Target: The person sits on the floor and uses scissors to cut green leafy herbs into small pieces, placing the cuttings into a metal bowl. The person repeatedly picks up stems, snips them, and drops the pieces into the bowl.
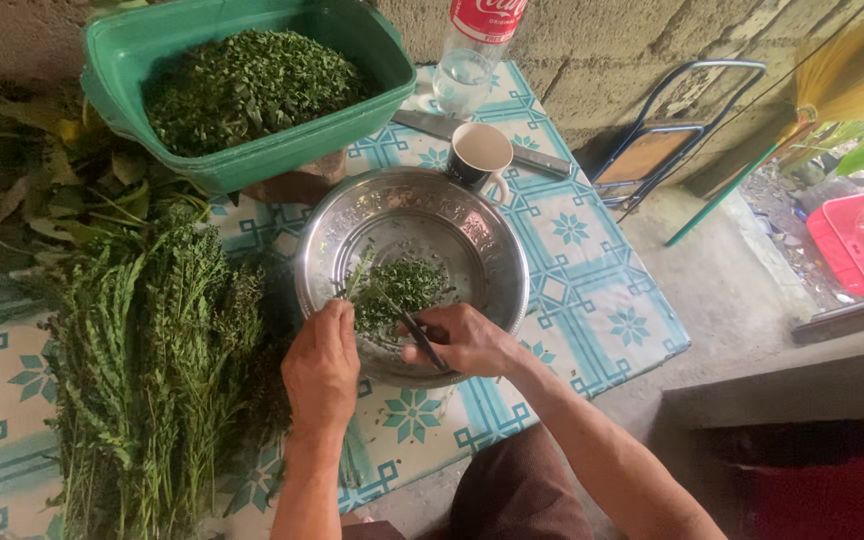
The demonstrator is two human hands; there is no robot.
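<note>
Both hands are over the steel bowl (pixel 472 235) now, which sits near the front edge of the tiled-pattern worktop (pixel 592 290). The left hand (pixel 322 365) has its fingers curled shut around a leafy green sprig (pixel 360 275), holding it out over the bowl so whatever comes off lands inside. The right hand (pixel 467 340) is closed around a thin dark-handled tool (pixel 414 330), apparently a small knife or scissors, its tip pointing into the small heap of chopped greens (pixel 402 290) on the bowl's floor. Uncut bundled herbs (pixel 152 370) lie just to the left, within easy reach. Behind the bowl stands a green tub (pixel 252 155) heaped with chopped leaves, beside a dark mug (pixel 479 155) and a clear plastic bottle (pixel 467 65).
</note>
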